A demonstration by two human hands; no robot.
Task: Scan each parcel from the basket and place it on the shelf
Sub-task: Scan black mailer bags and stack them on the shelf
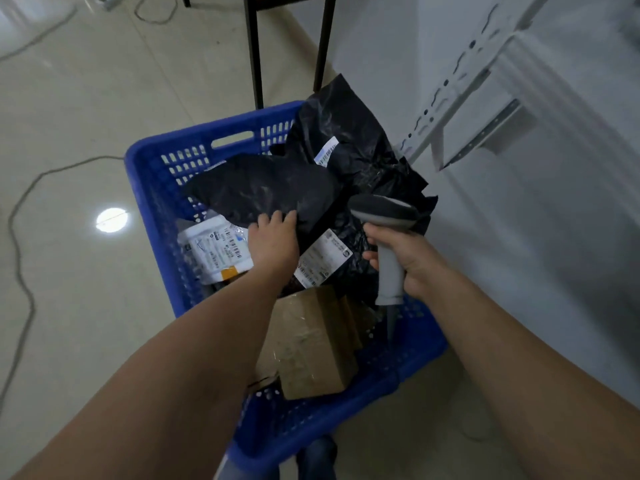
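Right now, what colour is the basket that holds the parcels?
The basket is blue; the head view shows it best.

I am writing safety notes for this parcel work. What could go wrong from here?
The left hand touches a black mailer bag whose label is hidden; it may need turning before scanning.
The barcode scanner in the right hand may read the nearer white label instead.
The far bag overhangs the blue basket and could slip.
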